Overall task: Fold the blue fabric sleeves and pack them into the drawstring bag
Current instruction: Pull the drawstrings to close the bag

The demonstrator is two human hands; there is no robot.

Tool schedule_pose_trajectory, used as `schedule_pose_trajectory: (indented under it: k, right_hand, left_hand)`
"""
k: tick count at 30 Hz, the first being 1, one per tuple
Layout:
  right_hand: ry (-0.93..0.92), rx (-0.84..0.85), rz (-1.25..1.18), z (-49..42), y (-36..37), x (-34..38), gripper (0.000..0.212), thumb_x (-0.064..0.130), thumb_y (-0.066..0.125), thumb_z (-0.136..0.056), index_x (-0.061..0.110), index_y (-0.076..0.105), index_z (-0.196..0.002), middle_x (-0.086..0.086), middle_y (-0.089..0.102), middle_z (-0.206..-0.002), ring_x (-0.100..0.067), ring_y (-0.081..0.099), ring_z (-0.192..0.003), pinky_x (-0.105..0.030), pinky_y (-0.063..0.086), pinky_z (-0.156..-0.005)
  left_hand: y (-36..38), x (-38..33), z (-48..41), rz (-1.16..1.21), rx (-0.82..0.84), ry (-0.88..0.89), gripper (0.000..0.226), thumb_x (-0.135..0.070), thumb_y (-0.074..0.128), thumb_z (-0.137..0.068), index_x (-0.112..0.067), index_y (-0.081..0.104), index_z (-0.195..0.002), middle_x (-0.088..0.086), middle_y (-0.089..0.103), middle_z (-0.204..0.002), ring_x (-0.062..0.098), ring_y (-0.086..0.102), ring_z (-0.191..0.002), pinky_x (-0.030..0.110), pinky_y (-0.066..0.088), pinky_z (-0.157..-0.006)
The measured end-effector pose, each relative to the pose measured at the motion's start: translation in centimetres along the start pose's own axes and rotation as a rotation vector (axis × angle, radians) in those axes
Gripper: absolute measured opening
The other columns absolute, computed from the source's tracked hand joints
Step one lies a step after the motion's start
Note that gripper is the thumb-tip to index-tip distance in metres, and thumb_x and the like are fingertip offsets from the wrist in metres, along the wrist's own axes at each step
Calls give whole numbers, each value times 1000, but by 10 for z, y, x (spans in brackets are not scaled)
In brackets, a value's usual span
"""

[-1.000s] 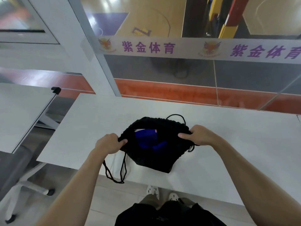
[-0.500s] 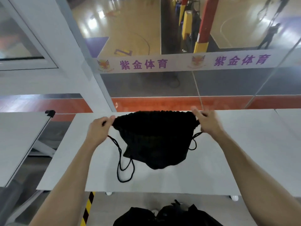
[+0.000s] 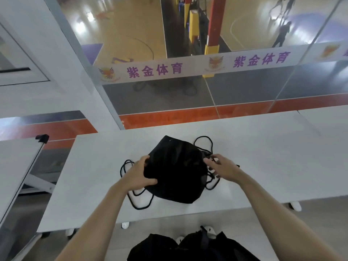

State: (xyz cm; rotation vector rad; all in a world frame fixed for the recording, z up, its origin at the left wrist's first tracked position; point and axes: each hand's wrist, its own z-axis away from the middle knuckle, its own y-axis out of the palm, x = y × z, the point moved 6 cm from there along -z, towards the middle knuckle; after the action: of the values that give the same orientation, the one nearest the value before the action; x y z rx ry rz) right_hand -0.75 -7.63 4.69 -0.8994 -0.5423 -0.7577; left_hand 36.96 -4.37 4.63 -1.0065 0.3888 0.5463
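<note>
Your left hand [image 3: 138, 174] is curled around the left edge of the black drawstring bag [image 3: 176, 169], thumb on top, pinching the fabric. Your right hand [image 3: 222, 169] rests half open at the bag's right edge, fingers spread over the bunched cords [image 3: 211, 182]. The bag lies between both hands on the worktop [image 3: 263, 157].

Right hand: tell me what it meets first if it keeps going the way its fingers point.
The right hand points left, fingers already at the cords; going on, it would likely press into the bag.
</note>
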Motion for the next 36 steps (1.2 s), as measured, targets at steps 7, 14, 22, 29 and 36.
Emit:
schedule_pose_trajectory:
  k: [7,14,22,29,36]
  right_hand:
    - [24,254,125,21,49,-3,126,79,96,-56,38,32,-157,11,71,-134,-13,71,-120,-32,57,-100]
    - [-97,11,427,2,53,0,6,22,52,-85,25,57,-84,-5,74,-82,-33,76,-75,-42,60,-59]
    - [-205,77,196,12,29,60,28,27,84,-88,15,60,-79,7,69,-66,-13,65,-63,-22,49,-57]
    - [-234,-242,-48,21,-53,111,70,66,88,-80,19,41,-60,14,40,-50,-5,39,-43,-26,32,-51]
    - [-301,-621,-54,6,-112,100,77,65,66,-100,5,43,-58,1,38,-52,-18,38,-53,-36,33,-54]
  left_hand:
    - [36,38,-8,-321,-83,-123,148,-39,97,-54,-31,3,-168,9,47,-152,36,53,-142,53,40,-123]
    - [45,75,-13,-308,-215,-208,29,-30,78,-91,-14,59,-106,0,69,-94,30,72,-102,39,52,-91]
    - [-26,-16,-7,77,-460,87,16,-29,44,-116,-20,54,-107,3,70,-93,31,69,-86,47,55,-77]
    - [-102,-80,19,-622,-504,19,81,-97,17,-93,-26,54,-108,-5,67,-79,26,65,-74,38,49,-72]
    - [-136,-100,12,81,-689,157,49,-66,37,-112,-24,54,-130,1,73,-107,27,66,-97,43,49,-91]
